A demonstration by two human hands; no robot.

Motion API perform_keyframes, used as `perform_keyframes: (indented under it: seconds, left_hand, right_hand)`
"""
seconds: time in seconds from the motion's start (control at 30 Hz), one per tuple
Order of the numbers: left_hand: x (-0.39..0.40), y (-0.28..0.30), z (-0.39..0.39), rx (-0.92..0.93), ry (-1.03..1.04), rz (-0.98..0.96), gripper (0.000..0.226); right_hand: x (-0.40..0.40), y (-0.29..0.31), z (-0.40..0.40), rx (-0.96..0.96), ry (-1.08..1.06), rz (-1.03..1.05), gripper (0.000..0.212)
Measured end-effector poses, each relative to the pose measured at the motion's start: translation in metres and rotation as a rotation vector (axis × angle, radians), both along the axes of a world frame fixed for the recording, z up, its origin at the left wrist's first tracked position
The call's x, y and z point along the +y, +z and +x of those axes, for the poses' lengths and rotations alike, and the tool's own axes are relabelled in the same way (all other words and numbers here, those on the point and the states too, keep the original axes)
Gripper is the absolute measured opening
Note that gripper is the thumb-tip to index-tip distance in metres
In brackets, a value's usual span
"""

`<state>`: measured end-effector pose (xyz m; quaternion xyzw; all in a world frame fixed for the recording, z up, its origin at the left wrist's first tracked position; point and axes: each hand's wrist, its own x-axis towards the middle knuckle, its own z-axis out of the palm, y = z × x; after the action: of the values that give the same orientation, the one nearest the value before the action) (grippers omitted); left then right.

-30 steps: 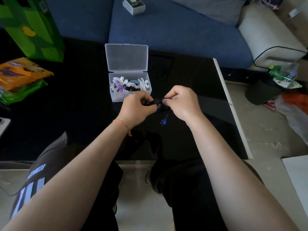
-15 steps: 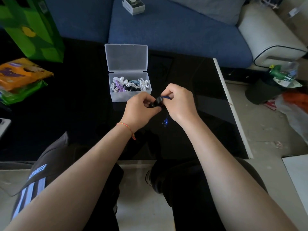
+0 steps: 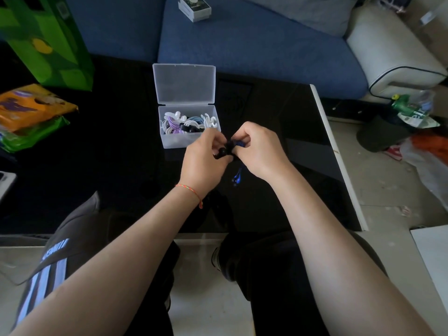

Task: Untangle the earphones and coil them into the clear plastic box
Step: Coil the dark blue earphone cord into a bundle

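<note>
Just in front of the box (image 3: 191, 140), both hands work one set of earphones (image 3: 229, 150) above the black table (image 3: 101, 166). The left hand (image 3: 203, 163) has its fingers curled round a dark bundle of cord with a black earbud showing; the right hand (image 3: 260, 149) pinches the blue cord at the other side. The hands almost touch. A blue end (image 3: 237, 178) hangs below them, near the table, though whether it rests on the glass cannot be told.

The box stands open, lid (image 3: 185, 84) tipped back, already holding white, purple and blue coils.

The risks look modest but real. If either pinch slackens, the small coil could spring loose and the cord would need winding again. The hanging blue end could loop into the bundle and make a fresh knot. The box seems nearly full, so pressing this set in may push out or snag the coils already there. It also sits just beyond the knuckles, and a careless reach could shove it across the smooth glass.
</note>
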<state>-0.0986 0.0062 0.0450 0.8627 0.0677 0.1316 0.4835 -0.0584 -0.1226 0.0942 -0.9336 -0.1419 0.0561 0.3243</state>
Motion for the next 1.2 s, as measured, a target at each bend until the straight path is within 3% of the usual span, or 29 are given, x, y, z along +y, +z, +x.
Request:
perform_keyframes:
  seconds: [0.13,0.33,0.63,0.7,0.83,1.0,1.1,1.2]
  left_hand:
    - [-0.001,-0.003,0.000,-0.024,-0.070,0.065,0.054]
    - [0.001,-0.006,0.003,-0.020,-0.099,0.143,0.030]
    - [0.008,-0.002,0.005,0.000,-0.155,-0.023,0.022]
    - [0.008,0.001,0.004,-0.003,-0.164,-0.076,0.031]
    - [0.014,-0.001,0.006,0.016,-0.169,-0.082,0.037]
    - [0.019,-0.007,0.008,0.047,-0.122,-0.092,0.029]
    - [0.026,-0.009,0.011,0.112,-0.159,-0.184,0.029]
    - [0.028,-0.001,0.013,0.191,-0.152,-0.432,0.022]
  right_hand:
    - [-0.003,0.003,0.000,0.078,0.084,-0.091,0.023]
    - [-0.002,0.005,-0.003,0.101,0.125,-0.140,0.022]
    - [0.002,-0.003,-0.003,0.023,-0.069,0.118,0.024]
    - [0.002,-0.003,-0.001,0.022,-0.087,0.155,0.024]
    - [-0.001,0.001,-0.001,0.077,-0.053,0.184,0.017]
    - [-0.010,0.008,0.001,0.217,0.072,0.167,0.036]
    - [-0.013,0.011,0.003,0.281,0.074,0.217,0.037]
    - [-0.018,0.011,0.009,0.267,-0.126,0.426,0.034]
